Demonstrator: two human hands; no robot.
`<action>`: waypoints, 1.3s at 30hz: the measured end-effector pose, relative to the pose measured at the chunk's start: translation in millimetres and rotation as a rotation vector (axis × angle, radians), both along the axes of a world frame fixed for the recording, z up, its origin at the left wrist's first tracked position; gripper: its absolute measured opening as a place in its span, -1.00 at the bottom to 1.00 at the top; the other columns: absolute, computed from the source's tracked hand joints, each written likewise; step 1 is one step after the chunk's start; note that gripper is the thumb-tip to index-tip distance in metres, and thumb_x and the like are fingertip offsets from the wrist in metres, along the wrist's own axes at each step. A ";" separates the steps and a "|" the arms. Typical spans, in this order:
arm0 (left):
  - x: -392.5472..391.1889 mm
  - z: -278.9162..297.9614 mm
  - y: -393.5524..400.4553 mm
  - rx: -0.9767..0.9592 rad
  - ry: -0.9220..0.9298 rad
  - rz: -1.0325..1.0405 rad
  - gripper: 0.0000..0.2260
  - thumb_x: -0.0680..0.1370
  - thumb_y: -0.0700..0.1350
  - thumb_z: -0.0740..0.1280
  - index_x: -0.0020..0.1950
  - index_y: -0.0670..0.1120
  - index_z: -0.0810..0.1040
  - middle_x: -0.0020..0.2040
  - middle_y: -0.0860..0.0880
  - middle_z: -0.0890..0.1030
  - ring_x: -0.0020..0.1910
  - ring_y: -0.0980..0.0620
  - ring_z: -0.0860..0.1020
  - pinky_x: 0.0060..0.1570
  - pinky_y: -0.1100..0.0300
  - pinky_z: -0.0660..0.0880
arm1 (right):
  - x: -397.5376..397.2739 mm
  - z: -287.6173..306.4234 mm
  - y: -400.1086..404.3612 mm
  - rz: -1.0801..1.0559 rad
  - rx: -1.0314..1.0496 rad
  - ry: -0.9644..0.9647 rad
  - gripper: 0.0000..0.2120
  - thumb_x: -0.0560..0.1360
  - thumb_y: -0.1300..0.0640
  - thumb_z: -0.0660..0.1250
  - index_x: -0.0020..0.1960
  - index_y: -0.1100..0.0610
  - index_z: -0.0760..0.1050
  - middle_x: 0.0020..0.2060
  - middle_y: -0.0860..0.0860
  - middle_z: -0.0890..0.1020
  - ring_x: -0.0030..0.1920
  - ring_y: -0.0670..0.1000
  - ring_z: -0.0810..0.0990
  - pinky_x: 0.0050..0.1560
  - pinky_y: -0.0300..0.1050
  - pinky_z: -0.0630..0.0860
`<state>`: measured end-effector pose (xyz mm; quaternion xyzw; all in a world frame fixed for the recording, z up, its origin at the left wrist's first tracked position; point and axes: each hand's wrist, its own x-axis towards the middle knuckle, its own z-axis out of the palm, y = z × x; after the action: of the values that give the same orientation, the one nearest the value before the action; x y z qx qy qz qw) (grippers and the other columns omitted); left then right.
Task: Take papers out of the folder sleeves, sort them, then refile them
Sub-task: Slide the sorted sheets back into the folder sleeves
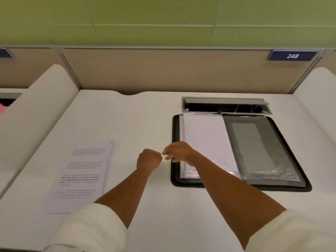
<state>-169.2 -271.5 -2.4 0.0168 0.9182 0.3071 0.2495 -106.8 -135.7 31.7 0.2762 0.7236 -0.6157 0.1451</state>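
Note:
A black folder [291, 186] lies open on the right of the white desk [145, 117]. Its left clear sleeve [205, 135] holds a white sheet. The right sleeve [260, 151] looks dark and crinkled, and I see no paper in it. A stack of printed papers [80, 175] lies flat at the left. My left hand [149, 159] is a fist above the desk between the stack and the folder, holding nothing. My right hand [177, 151] hovers over the folder's left edge with loosely curled fingers, nothing visible in them. The knuckles of the two hands almost touch.
An open cable hatch [225, 101] is set in the desk just behind the folder. Beige partition walls [163, 70] close the back, and white padded dividers [36, 106] flank both sides. A blue sign reads 248 [292, 55].

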 end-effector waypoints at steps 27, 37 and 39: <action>-41.0 -54.5 -202.2 -0.410 0.411 0.087 -0.68 0.59 0.09 0.26 0.22 -0.09 0.51 0.23 -0.09 0.43 0.19 -0.05 0.46 0.10 0.07 0.52 | -96.9 -41.9 -189.8 0.095 -0.121 -0.117 -0.84 0.51 0.26 0.36 0.06 0.15 0.44 -0.01 0.09 0.58 -0.09 0.02 0.62 0.08 -0.06 0.59; -50.9 -37.1 -173.0 0.142 0.280 -0.102 -0.86 0.55 0.05 0.41 0.00 0.00 0.61 -0.06 0.09 0.62 -0.12 0.08 0.62 -0.08 0.24 0.56 | -100.4 -43.2 -183.5 -0.081 -0.137 -0.031 -0.84 0.56 0.14 0.29 0.12 0.11 0.54 0.04 0.03 0.66 0.04 0.09 0.65 0.08 0.07 0.64; -53.8 -30.9 -164.4 0.206 0.251 -0.128 -0.89 0.53 0.03 0.43 -0.04 0.02 0.59 -0.06 0.10 0.62 -0.11 0.09 0.61 -0.04 0.18 0.59 | -97.5 -39.6 -175.0 -0.107 -0.108 -0.001 -0.84 0.56 0.19 0.24 0.10 0.12 0.55 0.03 0.01 0.67 0.02 0.08 0.66 0.06 0.09 0.65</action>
<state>-223.0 -436.0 -33.3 0.1390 0.9029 0.3785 0.1492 -204.3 -310.7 -7.9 0.3066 0.6734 -0.6606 0.1272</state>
